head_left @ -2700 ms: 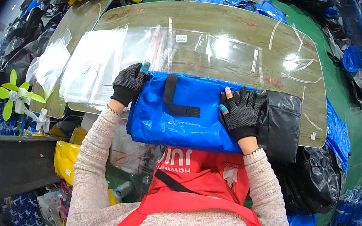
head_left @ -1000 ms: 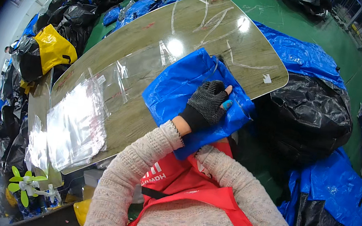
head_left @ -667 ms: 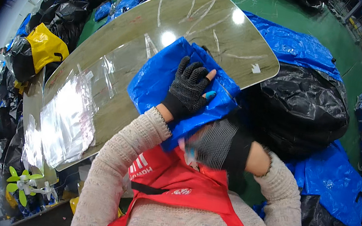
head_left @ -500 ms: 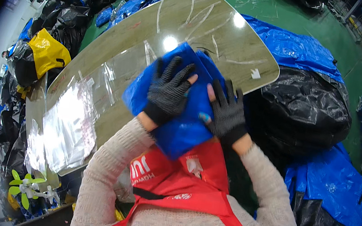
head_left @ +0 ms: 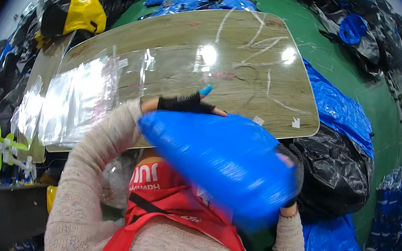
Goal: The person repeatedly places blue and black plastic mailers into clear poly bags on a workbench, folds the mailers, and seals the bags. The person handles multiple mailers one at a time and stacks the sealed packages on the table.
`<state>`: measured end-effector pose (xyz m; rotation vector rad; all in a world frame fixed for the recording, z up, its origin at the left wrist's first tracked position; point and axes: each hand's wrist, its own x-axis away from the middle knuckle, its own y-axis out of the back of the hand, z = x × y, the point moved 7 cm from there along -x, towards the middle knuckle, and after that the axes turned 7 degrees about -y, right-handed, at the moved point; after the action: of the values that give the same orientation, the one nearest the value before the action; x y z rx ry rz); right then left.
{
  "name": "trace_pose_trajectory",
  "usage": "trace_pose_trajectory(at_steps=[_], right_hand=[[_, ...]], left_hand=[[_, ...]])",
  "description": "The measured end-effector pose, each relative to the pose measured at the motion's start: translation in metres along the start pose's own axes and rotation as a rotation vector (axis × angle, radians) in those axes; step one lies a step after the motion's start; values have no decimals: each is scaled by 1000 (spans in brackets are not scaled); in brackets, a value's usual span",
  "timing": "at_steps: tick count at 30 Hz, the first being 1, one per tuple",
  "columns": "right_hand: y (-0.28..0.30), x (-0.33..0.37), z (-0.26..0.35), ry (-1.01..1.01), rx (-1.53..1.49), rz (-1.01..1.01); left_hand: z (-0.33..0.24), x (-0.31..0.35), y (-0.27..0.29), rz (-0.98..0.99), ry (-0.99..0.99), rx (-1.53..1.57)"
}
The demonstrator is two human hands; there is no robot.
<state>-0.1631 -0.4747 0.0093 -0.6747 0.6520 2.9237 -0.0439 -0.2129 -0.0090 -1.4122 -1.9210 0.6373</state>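
Note:
A folded blue plastic bag (head_left: 222,157), its surface smeared by motion, is held up in front of my red apron at the near edge of the table. My left hand (head_left: 186,103), in a black fingerless-tipped glove, grips its far left edge, with a thumb or finger in a blue covering sticking up. Around the right end of the bag my right hand (head_left: 296,173) is closed, also black-gloved. The bag hides part of the fingers of both hands.
A wood-patterned table (head_left: 183,34) bears clear plastic sleeves (head_left: 77,99) at left and loose clear strips. Large black sacks (head_left: 335,169) and blue sheeting (head_left: 339,104) lie at right. A yellow bag (head_left: 86,9) stands at far left, a small green-bladed fan (head_left: 2,148) at near left.
Both hands lay flat, fingers spread, on the blue bag. Now they grip its opposite ends, the bag is lifted and tilted, and my right hand has moved right. The view has shifted too.

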Motion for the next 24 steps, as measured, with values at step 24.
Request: trace_pose_trajectory(at_steps=[24], right_hand=[[-27,-23,-49,-783,-321,336]], left_hand=[[42,166,109,-1283,-334,-1911]])
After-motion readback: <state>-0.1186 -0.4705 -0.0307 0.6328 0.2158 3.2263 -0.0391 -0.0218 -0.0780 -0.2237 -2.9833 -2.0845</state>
